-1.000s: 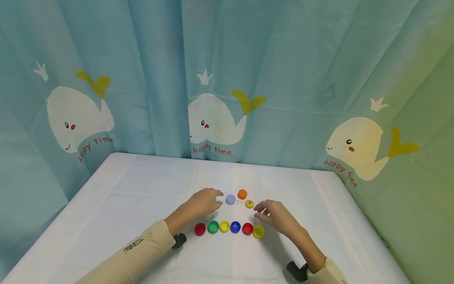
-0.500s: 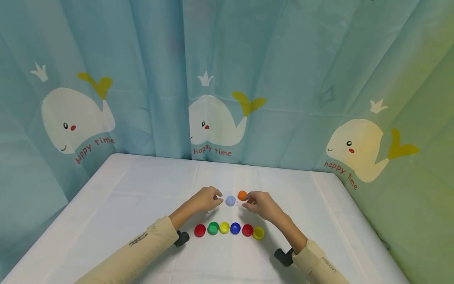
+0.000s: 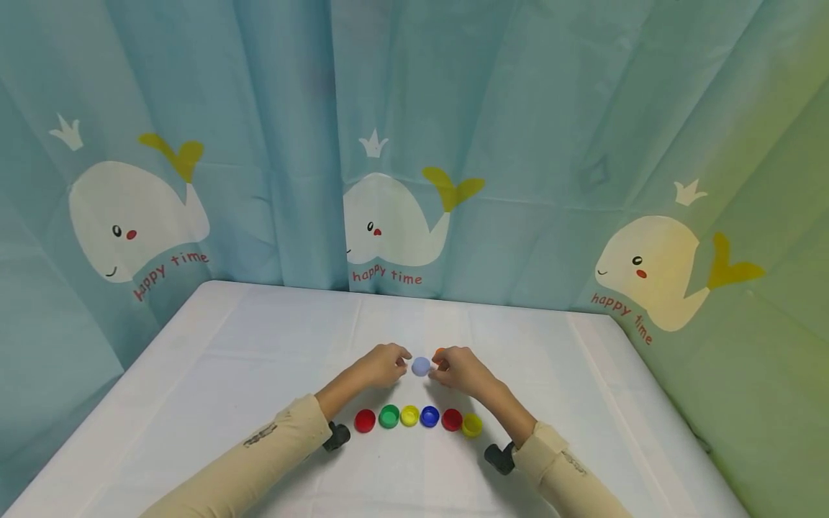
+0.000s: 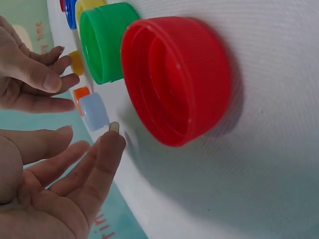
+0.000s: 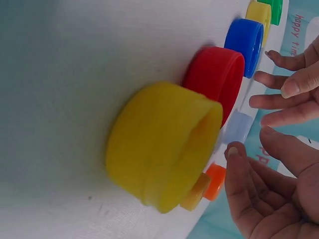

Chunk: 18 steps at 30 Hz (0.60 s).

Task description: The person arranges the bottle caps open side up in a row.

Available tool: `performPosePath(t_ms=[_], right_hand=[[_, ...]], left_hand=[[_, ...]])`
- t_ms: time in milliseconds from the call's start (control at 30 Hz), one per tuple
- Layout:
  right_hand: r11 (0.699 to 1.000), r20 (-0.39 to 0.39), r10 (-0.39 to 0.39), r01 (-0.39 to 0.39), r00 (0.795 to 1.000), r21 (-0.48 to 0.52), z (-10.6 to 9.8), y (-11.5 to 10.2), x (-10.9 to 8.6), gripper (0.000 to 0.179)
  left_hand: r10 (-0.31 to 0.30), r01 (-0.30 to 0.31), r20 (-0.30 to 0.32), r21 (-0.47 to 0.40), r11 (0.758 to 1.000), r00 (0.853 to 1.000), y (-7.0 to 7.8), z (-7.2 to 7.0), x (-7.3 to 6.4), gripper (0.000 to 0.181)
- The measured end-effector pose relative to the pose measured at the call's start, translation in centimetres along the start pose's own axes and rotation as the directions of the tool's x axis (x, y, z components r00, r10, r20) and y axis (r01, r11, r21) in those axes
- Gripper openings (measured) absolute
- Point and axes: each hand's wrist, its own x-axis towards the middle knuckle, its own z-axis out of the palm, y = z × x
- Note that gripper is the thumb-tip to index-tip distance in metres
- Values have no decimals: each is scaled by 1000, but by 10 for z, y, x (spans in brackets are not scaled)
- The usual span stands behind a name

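A pale blue bottle cap [image 3: 421, 366] lies flat on the table between both hands. My left hand [image 3: 383, 365] is just left of it, thumb and fingers apart and holding nothing. From the right, my right hand [image 3: 461, 370] comes close to the same cap, its thumb and forefinger parted with nothing between them. Behind the right fingers an orange cap [image 3: 440, 352] is mostly covered in the head view. A small yellow cap [image 5: 195, 191], hidden from the head camera by the right hand, shows beside the orange one in the right wrist view.
Nearer the person runs a row of upturned caps: red [image 3: 365, 421], green [image 3: 389, 416], yellow [image 3: 409, 415], blue [image 3: 429, 416], red [image 3: 452, 419] and yellow [image 3: 472, 425]. A whale-print curtain [image 3: 531, 129] hangs behind the white table [image 3: 272, 331].
My right hand has moved left over the small yellow cap and past it, partly covering the orange cap. The left hand has shifted only slightly. The caps stay in place.
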Motion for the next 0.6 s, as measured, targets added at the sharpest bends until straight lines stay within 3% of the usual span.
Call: performPosePath(t_ms=[600], right_hand=[[999,18,-16,17,1000,-51,4,-1,3,30]], left_hand=[[25,-25,-1,52,998,1000,0,7,-3,33]])
